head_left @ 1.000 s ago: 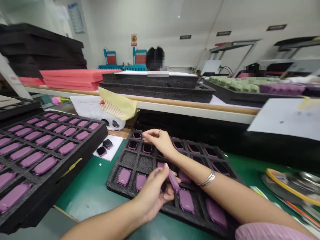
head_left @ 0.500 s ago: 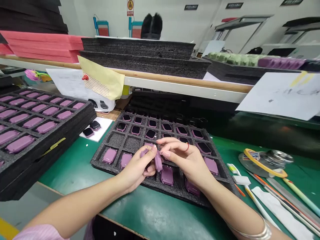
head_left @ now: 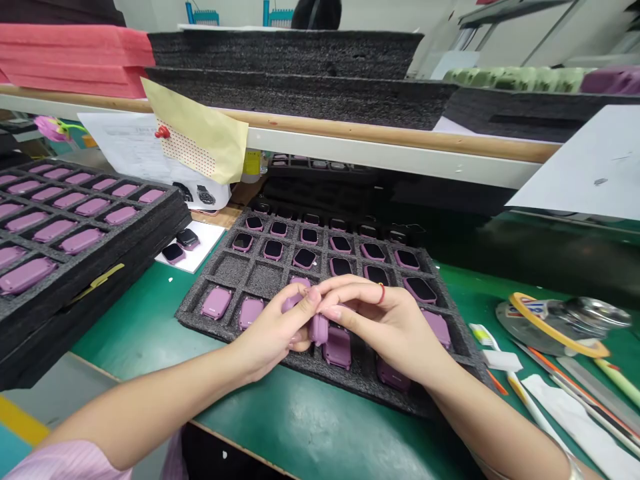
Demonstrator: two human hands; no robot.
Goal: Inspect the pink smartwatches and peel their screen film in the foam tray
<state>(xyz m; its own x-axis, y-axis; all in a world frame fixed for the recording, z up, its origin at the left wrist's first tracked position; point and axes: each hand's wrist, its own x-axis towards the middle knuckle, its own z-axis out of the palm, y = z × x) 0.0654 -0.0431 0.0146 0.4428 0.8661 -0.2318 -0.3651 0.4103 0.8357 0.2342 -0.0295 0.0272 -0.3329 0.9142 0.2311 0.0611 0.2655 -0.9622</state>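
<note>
My left hand [head_left: 273, 330] and my right hand [head_left: 375, 322] meet over a black foam tray [head_left: 260, 280] on the green bench mat. Between their fingertips is a small purple watch case [head_left: 319, 329], standing on edge and partly hidden by my fingers. Another purple piece [head_left: 291, 303] shows beside my left fingers. Below my hands, purple-backed watches [head_left: 337, 348] lie in the tray's cells. Farther up the tray, watches with dark screens [head_left: 305, 259] sit in rows, and a few cells hold nothing.
A stacked foam tray of purple watches [head_left: 75, 227] stands at the left, beside a white card with two black watches [head_left: 181, 243]. A tape roll on a metal dish [head_left: 555, 323] and pens [head_left: 575, 400] lie at the right. Foam stacks line the shelf above, behind which a person's head [head_left: 316, 13] shows.
My right hand has come down from the upper tray to join my left hand at the purple case. The camera view has tilted and shifted since the oldest frame.
</note>
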